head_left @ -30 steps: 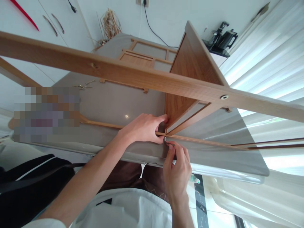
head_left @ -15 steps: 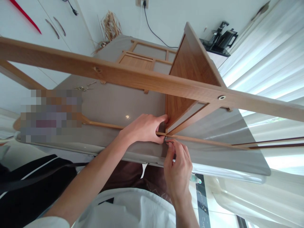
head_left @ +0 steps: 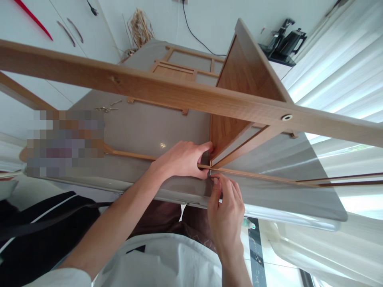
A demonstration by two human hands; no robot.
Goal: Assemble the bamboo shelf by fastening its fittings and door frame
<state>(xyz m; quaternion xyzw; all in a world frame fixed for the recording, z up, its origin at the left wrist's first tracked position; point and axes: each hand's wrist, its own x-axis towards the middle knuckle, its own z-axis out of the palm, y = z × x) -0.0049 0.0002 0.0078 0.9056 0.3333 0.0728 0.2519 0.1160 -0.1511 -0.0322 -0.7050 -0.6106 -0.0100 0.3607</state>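
A wooden frame with long rails (head_left: pixel 179 90) stands on the grey-covered table, and an upright wooden panel (head_left: pixel 239 75) meets it. My left hand (head_left: pixel 184 159) is closed round the thin lower wooden rail (head_left: pixel 254 176) beside the panel's lower corner, thumb against the panel. Just right of it, on the near side of the same joint, my right hand (head_left: pixel 226 199) pinches a small metal piece (head_left: pixel 210 173) that touches the rail. The fingers hide most of this piece, so I cannot tell whether it is a hex key or a screw.
Several screws (head_left: pixel 104 109) lie on the table (head_left: pixel 143 127) at the left. Another slatted wooden frame (head_left: pixel 176 71) lies flat behind. A pixelated patch covers the table's left end. A black kettle (head_left: pixel 293 42) stands at the back right, near white curtains (head_left: pixel 338 79).
The view has shifted slightly, so the frame's top rail sits a little higher at the left. Both hands keep their places at the joint; the right fingers have barely moved.
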